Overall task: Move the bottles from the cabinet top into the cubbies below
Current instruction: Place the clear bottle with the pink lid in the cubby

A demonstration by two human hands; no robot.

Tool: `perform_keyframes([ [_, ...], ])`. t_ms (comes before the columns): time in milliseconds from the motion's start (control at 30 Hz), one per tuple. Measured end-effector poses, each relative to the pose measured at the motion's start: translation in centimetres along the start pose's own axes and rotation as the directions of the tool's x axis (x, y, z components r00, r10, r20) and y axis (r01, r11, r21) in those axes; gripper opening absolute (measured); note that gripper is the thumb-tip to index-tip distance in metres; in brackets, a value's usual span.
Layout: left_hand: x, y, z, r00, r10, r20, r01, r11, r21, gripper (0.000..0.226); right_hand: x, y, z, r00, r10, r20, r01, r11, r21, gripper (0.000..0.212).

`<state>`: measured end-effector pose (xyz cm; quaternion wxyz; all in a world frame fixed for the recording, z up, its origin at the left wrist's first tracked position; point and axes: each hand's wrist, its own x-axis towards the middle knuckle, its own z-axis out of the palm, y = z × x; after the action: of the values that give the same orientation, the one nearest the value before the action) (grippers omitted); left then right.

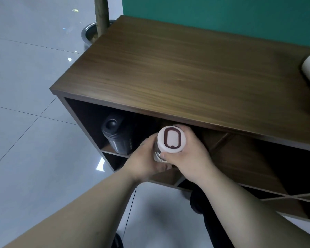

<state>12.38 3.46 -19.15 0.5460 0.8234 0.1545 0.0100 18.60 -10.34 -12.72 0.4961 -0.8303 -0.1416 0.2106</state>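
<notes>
Both hands grip a white-lidded bottle [171, 141] before the cabinet's upper cubbies: left hand [147, 162] fingers wrap its body, right hand [191, 158] fingers clasp the lid. Behind, a black bottle [116, 134] stands in the upper-left cubby [90, 119], under the cabinet top [168, 68].

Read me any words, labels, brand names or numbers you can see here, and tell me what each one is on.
No text reads clearly.
Black bottle in the upper left cubby: faint light marks low on its side, too blurred to read.
White-lidded bottle held by both hands: only a dark red oval ring on the lid, no letters.
</notes>
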Motion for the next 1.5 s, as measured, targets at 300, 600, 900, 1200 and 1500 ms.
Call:
perform_keyframes([
  [300, 1.1, -2.8, 1.5, 0.989, -0.118, -0.085, 0.137, 0.956, 0.261, 0.059, 2.0, 0.8, 1.4, 0.996, 0.063, -0.059, -0.063, 0.998, -0.005, 0.057],
  [600, 1.9, -3.6, 2.2, 0.971, -0.202, -0.130, 0.230, 0.935, 0.271, 0.058, 2.5, 0.9, 1.4, 0.997, 0.057, -0.057, -0.057, 0.998, -0.007, 0.053],
  [900, 2.4, -3.8, 2.5, 0.969, -0.197, -0.152, 0.238, 0.911, 0.338, 0.056, 2.9, 1.5, 1.7, 0.994, 0.076, -0.073, -0.075, 0.997, 0.013, 0.068],
  [1200, 2.6, -4.1, 2.5, 0.973, -0.174, -0.153, 0.221, 0.897, 0.382, 0.056, 2.7, 1.9, 1.9, 0.989, 0.087, -0.121, -0.088, 0.996, -0.001, 0.069],
  [1500, 2.5, -4.3, 2.4, 0.973, -0.175, -0.148, 0.220, 0.897, 0.384, 0.058, 2.5, 1.5, 1.6, 0.987, 0.103, -0.125, -0.104, 0.995, 0.001, 0.064],
])
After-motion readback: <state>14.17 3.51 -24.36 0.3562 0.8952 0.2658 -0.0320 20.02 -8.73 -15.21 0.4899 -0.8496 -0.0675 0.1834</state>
